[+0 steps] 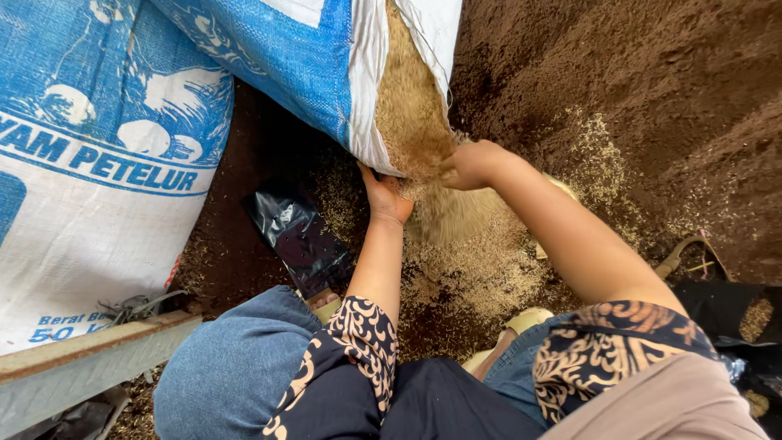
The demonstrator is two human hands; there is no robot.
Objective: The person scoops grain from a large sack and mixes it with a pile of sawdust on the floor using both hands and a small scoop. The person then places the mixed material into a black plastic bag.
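Knees in blue denim sit closest, one person crouching, two patterned sleeves. Two woven sacks: full blue-and-white sack far left, tilted open sack next to it, mouth down. One shiny black plastic bag lies on dark soil between them. Left hand cupped under the sack mouth, fingers curled on its lower edge. Husk, tan, fine, flaky, fills the mouth and spills into a pile below. Right hand at the mouth, fingers bent into the husk; grip unclear.
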